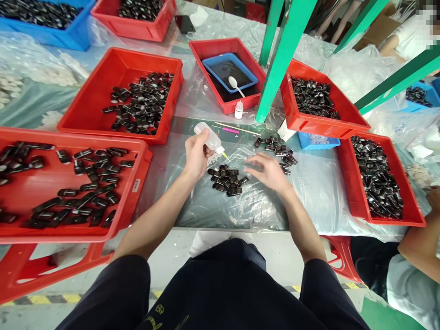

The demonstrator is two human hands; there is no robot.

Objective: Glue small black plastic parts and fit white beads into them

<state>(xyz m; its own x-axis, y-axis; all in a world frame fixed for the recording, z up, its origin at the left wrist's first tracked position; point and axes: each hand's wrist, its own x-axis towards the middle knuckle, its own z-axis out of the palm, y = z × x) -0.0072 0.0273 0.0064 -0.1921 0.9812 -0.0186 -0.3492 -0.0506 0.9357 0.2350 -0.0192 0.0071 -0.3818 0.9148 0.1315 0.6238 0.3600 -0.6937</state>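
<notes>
My left hand (197, 153) is wrapped round a translucent squeeze bottle (208, 137) with a thin needle tip on a yellow-green base. The bottle is tilted, its needle pointing down to the right, over a heap of small glossy black parts (227, 179) on the plastic-covered table. Just right of this heap, my right hand (268, 172) hovers with curved fingers; a gap shows between thumb and forefinger, with nothing visible in it. Behind the right hand lies a second loose group of black parts (275, 145). Small white bits are scattered near the needle.
Red bins of black parts stand left (135, 192), behind left (177, 78) and right (350, 197). A green post (271, 78) rises behind my hands. Near it are a small white bottle (239, 110), a thin stick (240, 129) and a blue tray (319, 145). Another person's arm (421, 243) is at right.
</notes>
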